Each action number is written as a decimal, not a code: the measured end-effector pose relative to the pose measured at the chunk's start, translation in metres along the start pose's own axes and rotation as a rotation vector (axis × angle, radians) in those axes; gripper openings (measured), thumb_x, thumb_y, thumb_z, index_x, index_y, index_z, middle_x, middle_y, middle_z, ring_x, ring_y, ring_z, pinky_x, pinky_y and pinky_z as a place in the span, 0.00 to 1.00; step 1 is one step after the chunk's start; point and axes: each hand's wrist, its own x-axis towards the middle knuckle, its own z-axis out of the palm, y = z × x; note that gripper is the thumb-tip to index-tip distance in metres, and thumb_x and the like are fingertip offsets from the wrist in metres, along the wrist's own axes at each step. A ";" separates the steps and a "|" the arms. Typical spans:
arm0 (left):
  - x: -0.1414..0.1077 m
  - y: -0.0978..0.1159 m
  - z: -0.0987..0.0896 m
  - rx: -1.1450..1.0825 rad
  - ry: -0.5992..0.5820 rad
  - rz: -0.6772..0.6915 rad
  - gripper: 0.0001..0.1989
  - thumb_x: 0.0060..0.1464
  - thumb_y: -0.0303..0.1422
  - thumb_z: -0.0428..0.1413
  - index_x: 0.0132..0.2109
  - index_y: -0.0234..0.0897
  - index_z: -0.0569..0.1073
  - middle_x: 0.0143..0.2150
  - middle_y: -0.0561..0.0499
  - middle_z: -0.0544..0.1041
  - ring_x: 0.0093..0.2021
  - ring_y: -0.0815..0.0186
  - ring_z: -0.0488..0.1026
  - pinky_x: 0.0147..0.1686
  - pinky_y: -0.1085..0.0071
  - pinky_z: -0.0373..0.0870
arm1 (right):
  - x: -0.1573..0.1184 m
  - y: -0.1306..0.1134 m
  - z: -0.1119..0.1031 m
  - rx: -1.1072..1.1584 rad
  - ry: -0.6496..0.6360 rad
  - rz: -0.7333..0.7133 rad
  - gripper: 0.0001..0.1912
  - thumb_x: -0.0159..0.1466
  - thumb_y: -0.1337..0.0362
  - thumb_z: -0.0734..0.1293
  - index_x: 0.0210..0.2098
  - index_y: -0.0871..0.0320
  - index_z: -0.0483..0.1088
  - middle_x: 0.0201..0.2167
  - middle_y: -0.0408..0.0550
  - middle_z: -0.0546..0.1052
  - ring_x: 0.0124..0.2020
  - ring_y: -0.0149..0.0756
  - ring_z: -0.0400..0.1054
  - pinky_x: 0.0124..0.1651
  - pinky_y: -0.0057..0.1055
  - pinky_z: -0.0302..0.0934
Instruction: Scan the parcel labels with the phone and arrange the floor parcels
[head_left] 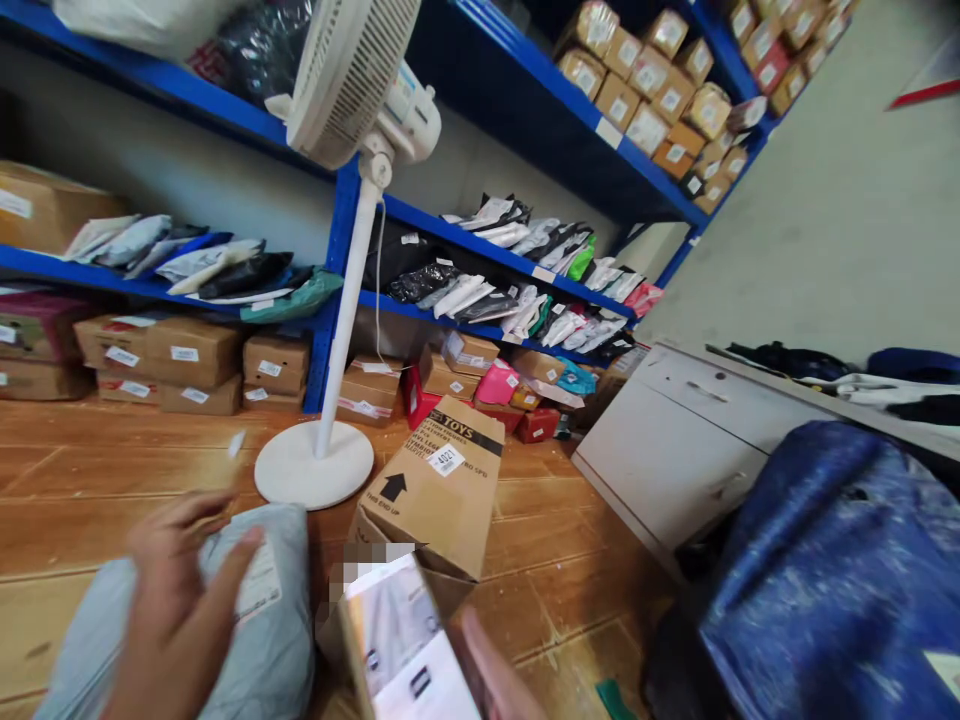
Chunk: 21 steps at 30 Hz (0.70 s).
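My left hand (176,605) is blurred by motion, its thumb and fingers apart with nothing between them. It hovers in front of a grey plastic parcel (289,600) that carries a white label and lies on the floor. At the lower middle, a phone-like flat thing (412,640) shows a picture above a white area. My right hand (495,670) grips its right edge; most of the fingers are hidden. Just beyond stands a cardboard box (420,510) printed TOYS, with a label reading 4021. A small white blurred scrap (236,443) appears above my left hand.
A white standing fan (341,300) rises from the wooden floor (555,570). Blue shelves (337,230) behind it hold boxes and bagged parcels. To the right are a white drawer cabinet (667,440) and a large blue sack (817,570).
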 end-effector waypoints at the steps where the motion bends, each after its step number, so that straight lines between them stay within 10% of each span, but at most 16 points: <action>1: 0.001 0.016 0.013 0.050 -0.032 0.045 0.25 0.52 0.47 0.50 0.53 0.38 0.62 0.50 0.46 0.63 0.54 0.47 0.60 0.56 0.42 0.54 | -0.015 -0.015 -0.005 0.013 0.016 -0.014 0.37 0.50 0.36 0.62 0.42 0.61 0.74 0.38 0.57 0.80 0.45 0.52 0.72 0.49 0.49 0.65; 4: -0.018 0.056 0.060 0.213 -0.258 0.163 0.39 0.39 0.44 0.59 0.58 0.38 0.57 0.62 0.40 0.45 0.61 0.42 0.50 0.56 0.45 0.56 | -0.052 -0.053 -0.018 0.056 0.163 -0.084 0.31 0.51 0.41 0.66 0.44 0.59 0.73 0.40 0.56 0.80 0.43 0.51 0.73 0.45 0.45 0.69; 8: -0.052 0.074 0.103 0.308 -0.237 0.039 0.49 0.32 0.44 0.63 0.61 0.35 0.52 0.65 0.36 0.33 0.65 0.39 0.37 0.60 0.45 0.49 | -0.080 -0.083 -0.028 0.151 0.340 -0.162 0.29 0.52 0.48 0.69 0.49 0.57 0.70 0.40 0.57 0.80 0.41 0.49 0.74 0.41 0.42 0.71; 14: -0.062 0.075 0.103 0.289 -0.233 -0.038 0.57 0.29 0.46 0.65 0.63 0.35 0.47 0.66 0.36 0.23 0.66 0.40 0.32 0.62 0.48 0.46 | -0.084 -0.089 -0.035 0.386 0.390 -0.270 0.20 0.63 0.57 0.59 0.47 0.67 0.69 0.34 0.60 0.80 0.35 0.46 0.76 0.39 0.43 0.70; 21: -0.041 0.079 0.103 0.288 -0.198 -0.026 0.61 0.29 0.50 0.65 0.65 0.30 0.43 0.64 0.33 0.44 0.65 0.41 0.42 0.62 0.47 0.47 | -0.068 -0.084 -0.074 0.538 0.399 -0.417 0.21 0.66 0.56 0.54 0.46 0.64 0.69 0.30 0.52 0.81 0.28 0.42 0.76 0.28 0.33 0.69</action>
